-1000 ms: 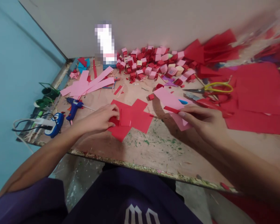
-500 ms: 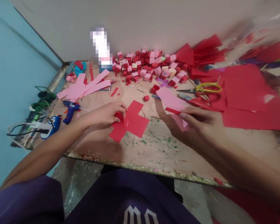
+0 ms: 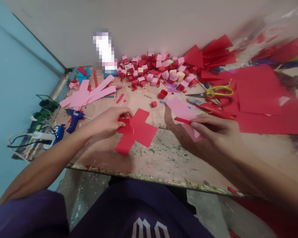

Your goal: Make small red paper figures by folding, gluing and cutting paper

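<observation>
Currently, red cross-shaped paper [image 3: 145,130] lies on the desk [image 3: 161,168] before the wearer, left of centre. Left hand [image 3: 114,119] at its left arm: fingers curled with a small gap to the thumb; whether they grip cannot be told. Right hand [image 3: 217,129]: thumb and fingers closed on a narrow red strip [image 3: 181,120], raised over pink paper [image 3: 180,109]. Step, as judged: positioning the red sheet, strip in reserve. Next move seems to call for a light, steady left hold, avoiding creases. Farther out: yellow-handled scissors [image 3: 220,91] right, blue glue gun [image 3: 74,118] left, paper cubes [image 3: 149,79] piled behind.
</observation>
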The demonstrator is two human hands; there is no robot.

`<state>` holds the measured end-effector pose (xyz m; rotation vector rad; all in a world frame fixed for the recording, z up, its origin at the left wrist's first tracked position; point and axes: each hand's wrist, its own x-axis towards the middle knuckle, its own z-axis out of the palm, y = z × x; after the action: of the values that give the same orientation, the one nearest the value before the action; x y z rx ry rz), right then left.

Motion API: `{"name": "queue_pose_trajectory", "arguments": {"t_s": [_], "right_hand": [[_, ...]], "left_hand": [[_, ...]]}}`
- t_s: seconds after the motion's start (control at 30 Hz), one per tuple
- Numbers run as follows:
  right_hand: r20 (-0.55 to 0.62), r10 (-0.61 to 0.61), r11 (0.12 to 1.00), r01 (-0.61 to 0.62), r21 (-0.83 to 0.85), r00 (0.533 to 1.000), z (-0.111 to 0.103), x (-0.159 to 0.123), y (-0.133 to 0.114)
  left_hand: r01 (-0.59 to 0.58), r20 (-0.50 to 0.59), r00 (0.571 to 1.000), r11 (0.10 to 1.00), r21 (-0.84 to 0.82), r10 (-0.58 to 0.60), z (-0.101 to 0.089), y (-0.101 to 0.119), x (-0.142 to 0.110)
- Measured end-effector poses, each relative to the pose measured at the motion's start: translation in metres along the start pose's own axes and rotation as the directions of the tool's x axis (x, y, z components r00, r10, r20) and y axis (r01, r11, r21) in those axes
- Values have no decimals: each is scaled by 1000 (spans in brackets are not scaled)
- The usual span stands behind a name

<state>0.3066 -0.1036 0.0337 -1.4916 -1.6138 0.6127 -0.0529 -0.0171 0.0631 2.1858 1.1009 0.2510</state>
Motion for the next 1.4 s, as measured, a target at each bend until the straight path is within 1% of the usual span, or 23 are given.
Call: {"name": "queue_pose_trajectory", "arguments": {"t_s": [0.1,0.17,0.23,0.33,0.4,0.43,0.5,0.53,0.6,0.63,0.67,0.7,0.73,0.77,0.8,0.83,0.9,0.97,1.0,1.1,1.27,1.33,1.4], "right_hand": [[14,-85,996,85,41,996,-3,1,-4],[15,-135,990,134,52,991,-5,1,-7],[24,-176,983,174,53,984,-6,-1,-9],[73,-181,984,181,4,981,-8,-5,-13],[140,-151,987,157,-32,979,-8,-10,-18],[170,-143,988,151,-34,975,-9,-12,-22],[247,-151,988,157,-2,957,-9,-18,-33],[283,-184,983,178,46,941,-9,-22,-39],[397,-259,965,214,154,881,-9,-28,-52],[441,-316,944,233,233,840,-9,-32,-58],[500,-369,920,232,315,784,-7,-34,-64],[555,-401,902,207,379,729,-5,-37,-69],[599,-414,890,166,425,685,-2,-39,-72],[634,-412,885,122,449,655,1,-40,-74],[658,-394,886,75,457,642,6,-41,-74],[677,-370,889,32,456,637,11,-40,-72],[711,-304,900,-55,433,635,20,-39,-68],[736,-251,907,-113,406,629,25,-38,-64],[743,-241,911,-120,396,625,26,-38,-62],[746,-250,921,-85,379,617,23,-38,-61],[763,-175,948,-103,302,622,26,-40,-61],[775,-169,948,-116,298,609,32,-40,-60],[786,-175,945,-124,304,592,37,-40,-60]], "left_hand": [[38,-18,999,996,-86,-40,-22,-7,-8],[57,12,998,991,-121,-56,-34,-13,-12],[88,106,991,990,-114,-75,-41,-16,-16],[109,283,956,989,-98,-78,-40,-15,-22],[118,352,934,984,-134,-64,-34,-11,-30],[130,357,932,979,-160,-66,-30,-8,-34],[166,305,948,962,-215,-96,-18,-2,-46],[192,262,957,947,-258,-123,-9,3,-52],[247,224,960,889,-385,-169,13,14,-67],[285,186,957,842,-457,-223,26,21,-75],[308,144,951,782,-542,-274,39,29,-83],[343,175,937,688,-639,-303,52,36,-89],[378,219,919,568,-731,-329,64,42,-95],[402,248,900,463,-790,-359,74,48,-99],[394,226,888,406,-825,-401,81,51,-102],[374,192,878,378,-847,-438,86,53,-103],[351,145,842,326,-878,-520,89,52,-102],[359,152,804,267,-894,-574,86,49,-99],[365,161,792,244,-898,-589,84,47,-97],[351,148,787,236,-906,-599,81,44,-95],[280,135,772,142,-949,-621,83,46,-95],[255,103,769,155,-954,-631,85,46,-93],[239,50,766,211,-948,-641,86,44,-90]]}}
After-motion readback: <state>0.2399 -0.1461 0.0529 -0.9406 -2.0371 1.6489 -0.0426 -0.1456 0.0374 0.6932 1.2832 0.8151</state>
